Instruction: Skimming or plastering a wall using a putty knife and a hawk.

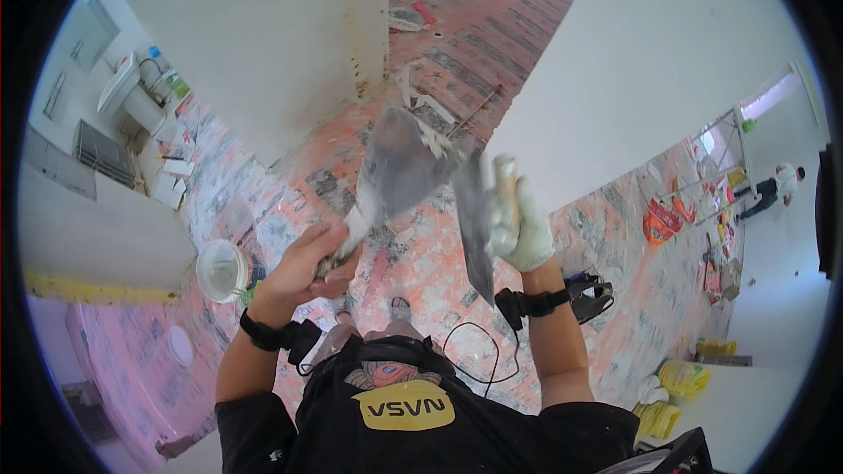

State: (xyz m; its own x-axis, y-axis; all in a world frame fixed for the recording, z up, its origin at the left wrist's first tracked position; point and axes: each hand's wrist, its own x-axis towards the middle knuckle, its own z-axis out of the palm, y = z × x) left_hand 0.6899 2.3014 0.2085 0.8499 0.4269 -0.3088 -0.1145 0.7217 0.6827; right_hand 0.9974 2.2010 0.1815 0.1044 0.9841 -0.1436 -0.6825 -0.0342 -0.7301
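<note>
My bare left hand (312, 268) is wrapped round the handle of a wide putty knife (399, 167). Its grey blade points up and away from me, blurred by motion, with white putty along the far right edge. In a white work glove, my right hand (531, 237) grips the light handle of a plastering trowel (474, 233), whose long flat blade is turned nearly edge-on. The two blades meet or overlap near the upper end of the trowel; whether they touch, I cannot tell.
A white wall (650, 61) rises close on the right, another wall corner (360, 79) ahead on the left. A white bucket (224, 270) stands left on the stained floor. At far right are a ladder (716, 158) and a person (777, 189); yellow bags (680, 379) lie lower right.
</note>
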